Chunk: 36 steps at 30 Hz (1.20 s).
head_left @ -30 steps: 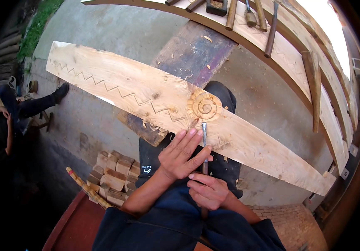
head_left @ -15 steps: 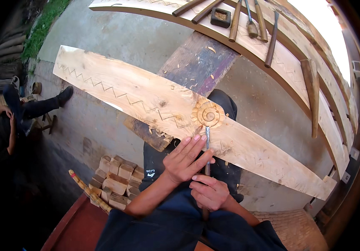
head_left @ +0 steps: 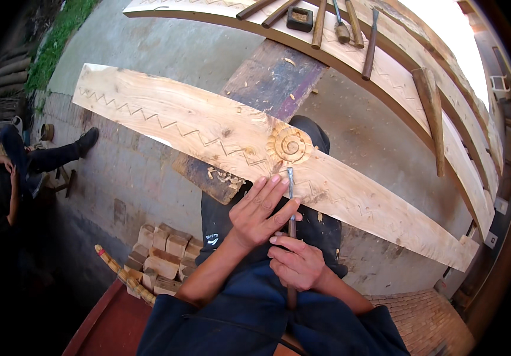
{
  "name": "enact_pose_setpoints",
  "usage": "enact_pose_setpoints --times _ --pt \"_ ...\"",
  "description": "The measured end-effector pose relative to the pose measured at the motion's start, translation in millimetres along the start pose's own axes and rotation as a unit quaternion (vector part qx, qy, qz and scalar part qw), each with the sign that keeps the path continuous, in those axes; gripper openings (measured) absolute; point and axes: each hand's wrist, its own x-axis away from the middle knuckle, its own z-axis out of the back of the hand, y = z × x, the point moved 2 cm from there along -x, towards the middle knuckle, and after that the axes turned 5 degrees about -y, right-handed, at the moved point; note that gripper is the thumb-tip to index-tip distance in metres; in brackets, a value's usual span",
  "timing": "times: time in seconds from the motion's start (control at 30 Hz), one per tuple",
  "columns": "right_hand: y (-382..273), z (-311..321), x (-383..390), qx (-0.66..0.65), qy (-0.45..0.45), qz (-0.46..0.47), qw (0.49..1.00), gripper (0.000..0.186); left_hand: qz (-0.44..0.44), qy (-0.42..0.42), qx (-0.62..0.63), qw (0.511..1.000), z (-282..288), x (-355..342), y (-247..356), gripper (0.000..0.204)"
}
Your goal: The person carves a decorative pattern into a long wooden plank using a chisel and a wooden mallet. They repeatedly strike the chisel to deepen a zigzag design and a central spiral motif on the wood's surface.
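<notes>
A long pale wooden board (head_left: pixel 202 118) lies slantwise across a dark plank and my lap. A zigzag line is cut along it, and a round carved rosette (head_left: pixel 291 146) with a spiral centre stands out near its middle. My left hand (head_left: pixel 261 210) rests over the board's near edge, three fingers stretched on the wood, forefinger and thumb closed around the shaft of a chisel (head_left: pixel 291 184). Lower down, my right hand (head_left: pixel 297 263) is wrapped around its wooden handle. The chisel's metal tip points at the rosette's near edge, just short of it.
Carving tools (head_left: pixel 370 50), a small dark square box (head_left: pixel 300 19) and a wooden mallet (head_left: pixel 429 107) lie on another board at the upper right. Wood chips (head_left: pixel 225 177) dot the dark plank. Wood blocks (head_left: pixel 163 255) are piled at lower left. A person (head_left: pixel 0 178) sits at far left.
The chisel tip has drawn back slightly from the rosette's near edge. Both hands keep their hold, and the whole view has shifted a little.
</notes>
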Motion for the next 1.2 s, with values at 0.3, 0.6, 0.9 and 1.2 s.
enact_pose_setpoints --times 0.3,0.6,0.9,1.2 --pt "0.4 -0.8 -0.6 -0.007 -0.004 -0.004 1.000 0.008 -0.002 0.003 0.003 1.000 -1.3 0.2 -0.8 0.036" --pt "3.5 -1.5 -1.2 -0.006 -0.010 0.011 1.000 0.008 -0.003 -0.011 -0.024 1.000 -1.4 3.6 1.5 0.032" --pt "4.8 -4.4 2.1 0.006 -0.016 0.000 1.000 0.005 0.008 -0.028 -0.023 0.999 -1.9 3.5 1.1 0.031" --pt "5.7 -0.7 -1.5 0.005 -0.027 -0.009 1.000 0.006 0.014 -0.024 -0.021 0.999 -1.3 2.6 1.6 0.030"
